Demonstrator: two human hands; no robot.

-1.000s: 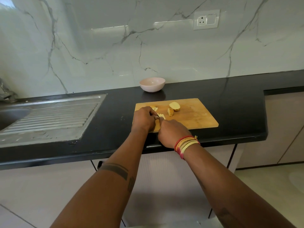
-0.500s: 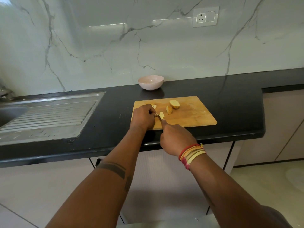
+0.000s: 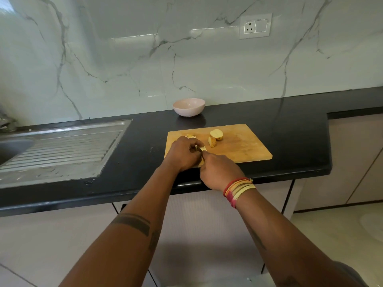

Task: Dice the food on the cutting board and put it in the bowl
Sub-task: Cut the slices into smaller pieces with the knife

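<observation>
— Two hands are working at the near left corner of the cutting board (image 3: 244,150). What is changing there?

— The right hand (image 3: 219,172) is clenching round a knife (image 3: 200,152), though only a thin dark strip of it is showing between the hands. A moment ago that hand was drawn back toward the near edge of the bench (image 3: 134,154); now it is pushing forward again, close against the left hand (image 3: 183,153). The left hand is curling over a pale piece of food (image 3: 204,148) and pinning it to the board.

— So what is that meaning for the job?

— I am judging that another cut is under way on the same piece, so the dicing is going on and nothing is moving to the bowl (image 3: 189,107) yet.

— How many pieces am I counting?

— One under the left hand, mostly hidden. Some small bits (image 3: 190,135) are lying just beyond the knuckles near the far left edge; their number is too small to tell. Two bigger chunks (image 3: 215,137) are sitting touching, toward the middle of the board, uncut as far as I can see.

— And further back?

— One pink bowl is standing beyond the far edge of the board, apart from it, near the wall, and seemingly holding nothing. One sink drainer (image 3: 62,150) is lying at the left end of the bench.
</observation>
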